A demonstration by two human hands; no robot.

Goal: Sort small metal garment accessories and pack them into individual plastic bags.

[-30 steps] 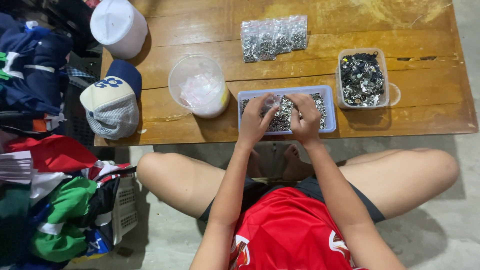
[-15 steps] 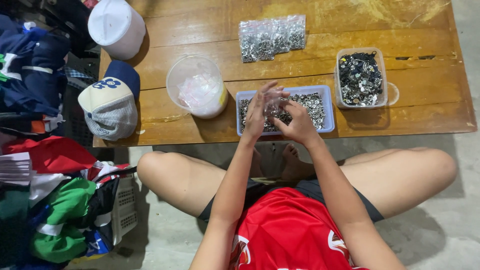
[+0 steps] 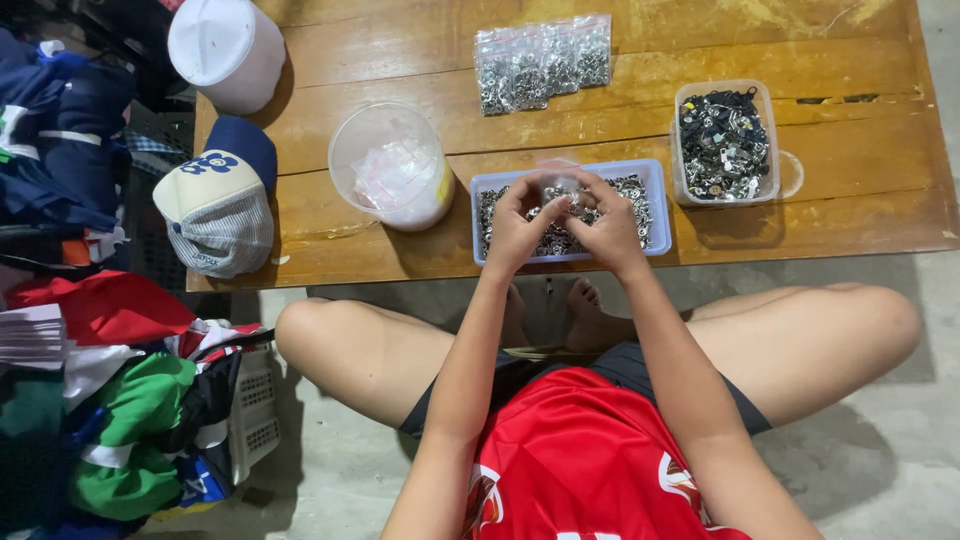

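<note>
Left hand [image 3: 517, 228] and right hand [image 3: 606, 225]: both raised together just over the blue tray [image 3: 655, 205], fingertips pinched on a small clear bag [image 3: 558, 178] held between them; whether a metal piece is also pinched cannot be told at this size. Tray: shallow, rectangular, blue-rimmed, filled with small silvery metal rings, set near the front edge of the table [image 3: 860, 215]. Table: low, varnished wooden planks, worn and scratched, a crack running along its right part; the front edge runs just above the person's crossed legs. Floor: bare grey concrete, open to the right of the knees. Clear square tub [image 3: 725, 143]: just to the right of the tray, holding dark mixed metal parts, a round lid partly showing beside it. Row of clear filled bags [image 3: 541, 62]: lying flat at the back of the table, silvery contents, well apart from the hands. Round clear tub [image 3: 390, 165]: left of the tray, holding empty clear bags. White cap [image 3: 227, 50]: at the table's far left corner. Blue and cream cap [image 3: 218, 195]: with a mesh back, overhanging the left edge. Heap of folded clothes [image 3: 100, 400]: red, green, blue and white, piled on the floor to the left, with a white plastic basket [image 3: 255, 410] at its side.
</note>
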